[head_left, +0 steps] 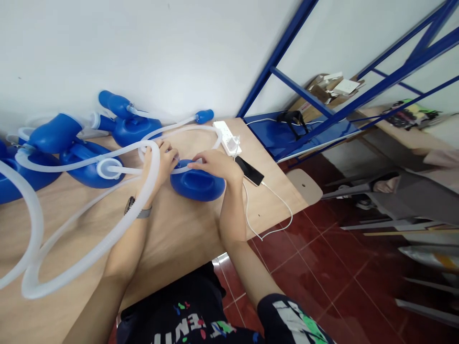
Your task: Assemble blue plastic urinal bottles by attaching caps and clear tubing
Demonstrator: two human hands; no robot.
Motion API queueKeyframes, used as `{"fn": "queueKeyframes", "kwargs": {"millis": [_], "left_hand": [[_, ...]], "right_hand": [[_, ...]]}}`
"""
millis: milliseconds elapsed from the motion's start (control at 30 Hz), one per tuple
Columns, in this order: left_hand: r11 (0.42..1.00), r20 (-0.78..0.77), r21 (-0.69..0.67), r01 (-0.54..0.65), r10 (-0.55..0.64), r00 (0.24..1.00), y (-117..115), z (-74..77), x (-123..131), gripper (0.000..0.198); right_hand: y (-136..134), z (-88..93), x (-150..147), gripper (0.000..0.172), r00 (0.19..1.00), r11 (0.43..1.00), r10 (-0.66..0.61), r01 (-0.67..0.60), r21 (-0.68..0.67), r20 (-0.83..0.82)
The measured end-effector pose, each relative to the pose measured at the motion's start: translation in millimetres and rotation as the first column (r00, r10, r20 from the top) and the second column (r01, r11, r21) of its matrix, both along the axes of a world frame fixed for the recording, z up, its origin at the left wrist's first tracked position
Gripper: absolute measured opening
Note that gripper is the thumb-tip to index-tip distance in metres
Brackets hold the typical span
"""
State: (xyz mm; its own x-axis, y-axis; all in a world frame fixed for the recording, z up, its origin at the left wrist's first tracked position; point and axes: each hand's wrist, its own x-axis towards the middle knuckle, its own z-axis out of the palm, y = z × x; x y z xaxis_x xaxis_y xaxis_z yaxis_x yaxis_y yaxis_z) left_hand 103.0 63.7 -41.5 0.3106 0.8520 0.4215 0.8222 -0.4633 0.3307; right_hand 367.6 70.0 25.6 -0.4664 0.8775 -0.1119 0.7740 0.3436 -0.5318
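Note:
A squat blue plastic bottle [196,185] lies on the wooden table in front of me, looking like a urinal bottle. My right hand [215,164] rests over its top, with thumb and fingers closed on a thin, whitish hose [182,169] at the bottle's neck. Just left of it, the bent fingers of my left hand [163,160] close around the same spot; the hose runs under them, and their exact grip is partly hidden. A wide loop of translucent hose [96,252] passes over my left wrist, which wears a watch [129,205].
Several more blue bottles [138,130] with hoses crowd the table's left and back, against the wall. A power strip [225,136] and a charging phone [250,170] lie at right. Beyond stand a stool [304,185] and a blue metal frame [301,91].

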Motion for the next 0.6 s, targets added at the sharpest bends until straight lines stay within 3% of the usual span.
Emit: {"fn": "queueKeyframes", "kwargs": {"millis": [67,133,233,300,467,600], "left_hand": [[0.998,-0.017,0.01,-0.064,0.065,0.998,-2.6,1.8,5.7,0.014],[0.989,-0.023,-0.013,-0.149,0.149,0.989,-6.6,3.8,13.7,0.009],[0.959,-0.017,-0.086,-0.27,0.27,0.963,-12.4,5.4,25.9,0.006],[0.942,-0.009,-0.105,-0.318,0.319,0.948,-14.6,6.1,31.3,0.008],[0.943,0.018,-0.107,-0.314,0.317,0.948,-16.9,10.9,32.6,0.008],[0.949,0.015,-0.103,-0.299,0.302,0.953,-18.5,14.8,32.3,0.022]], "right_hand": [[-3.9,-2.2,-11.2,0.05,0.992,0.985,-0.064,0.045,0.168,0.108],[-1.8,-9.1,-24.1,0.048,0.989,0.967,-0.018,-0.019,0.253,0.146],[8.3,-22.5,-42.6,0.052,0.972,0.973,0.168,-0.191,0.129,0.167],[15.2,-29.6,-50.6,0.046,0.957,0.969,0.237,-0.246,0.037,0.165],[26.8,-35.9,-43.6,0.028,0.954,0.961,0.275,-0.278,0.011,0.121],[35.1,-40.5,-25.0,0.032,0.946,0.949,0.313,-0.314,0.009,-0.087]]}}
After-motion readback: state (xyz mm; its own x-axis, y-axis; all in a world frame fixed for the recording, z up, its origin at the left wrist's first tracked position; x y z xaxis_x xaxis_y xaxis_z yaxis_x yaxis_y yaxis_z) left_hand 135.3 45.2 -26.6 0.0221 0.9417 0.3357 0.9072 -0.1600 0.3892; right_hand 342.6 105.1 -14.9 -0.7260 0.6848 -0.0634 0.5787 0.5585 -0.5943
